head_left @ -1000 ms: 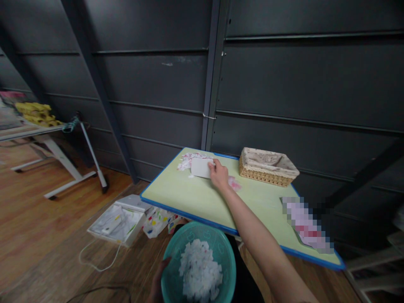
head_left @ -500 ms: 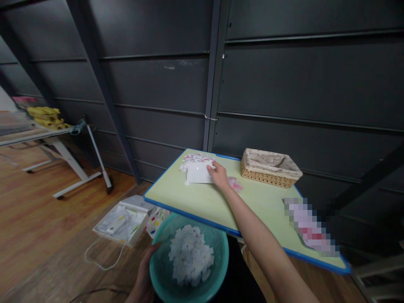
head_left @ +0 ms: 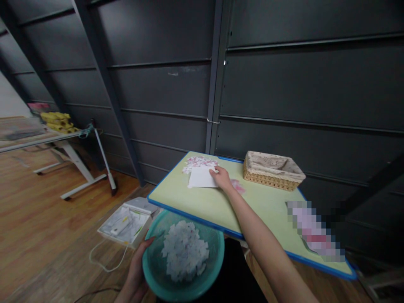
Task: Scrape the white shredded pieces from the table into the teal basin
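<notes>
My left hand [head_left: 137, 269] grips the left rim of a teal plastic basin [head_left: 151, 275] full of white paper scraps [head_left: 184, 250], held just below the table's near edge. My right hand [head_left: 223, 179] reaches across the pale green table [head_left: 227, 206] and pinches the right edge of a white sheet of paper [head_left: 200, 178] lying flat. A heap of pink-and-white paper scraps [head_left: 198, 161] lies just beyond the sheet, at the far left corner of the table.
A wicker basket [head_left: 272, 171] with a cloth lining stands at the back right of the table. A printed sheet [head_left: 315, 233] lies near its right edge. On the wood floor lie an open white box [head_left: 126, 219] and a cable. Another table [head_left: 47, 139] stands far left.
The basin has moved up and left, closer under the table's edge. My right hand has drawn the white sheet slightly toward me, away from the scrap heap.
</notes>
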The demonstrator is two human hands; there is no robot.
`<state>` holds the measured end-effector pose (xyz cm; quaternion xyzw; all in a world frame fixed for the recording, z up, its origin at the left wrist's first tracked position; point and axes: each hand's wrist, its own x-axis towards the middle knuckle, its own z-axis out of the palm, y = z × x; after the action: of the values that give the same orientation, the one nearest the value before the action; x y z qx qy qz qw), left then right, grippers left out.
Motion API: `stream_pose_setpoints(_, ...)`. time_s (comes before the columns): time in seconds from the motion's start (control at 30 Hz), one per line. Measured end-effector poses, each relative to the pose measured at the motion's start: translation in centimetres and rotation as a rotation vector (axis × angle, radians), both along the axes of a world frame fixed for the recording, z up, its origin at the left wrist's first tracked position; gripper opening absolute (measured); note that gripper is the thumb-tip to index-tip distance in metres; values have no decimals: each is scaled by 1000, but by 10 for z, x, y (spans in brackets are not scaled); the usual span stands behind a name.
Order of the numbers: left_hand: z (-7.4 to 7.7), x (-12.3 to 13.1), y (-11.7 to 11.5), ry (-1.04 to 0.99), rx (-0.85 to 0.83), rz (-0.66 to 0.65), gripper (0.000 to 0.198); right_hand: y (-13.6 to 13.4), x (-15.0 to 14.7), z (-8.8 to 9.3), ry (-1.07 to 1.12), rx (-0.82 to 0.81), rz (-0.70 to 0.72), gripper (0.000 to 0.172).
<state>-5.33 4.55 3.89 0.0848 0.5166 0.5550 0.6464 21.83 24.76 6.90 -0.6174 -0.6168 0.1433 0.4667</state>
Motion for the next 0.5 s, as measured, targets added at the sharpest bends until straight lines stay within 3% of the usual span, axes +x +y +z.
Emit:
stream_pose_setpoints(0.1,3,0,1,16,4,-21,10,1,2,-1,15,-46,59,26)
stream_pose_setpoints(0.3,5,2,-1,8,-1,-43,11,-6,0,-2,229,-215,322,28)
stream_pose_setpoints(0.5,14,8,-3,-15,-7,-56,16,-9,-2,3,346,-249,233,32)
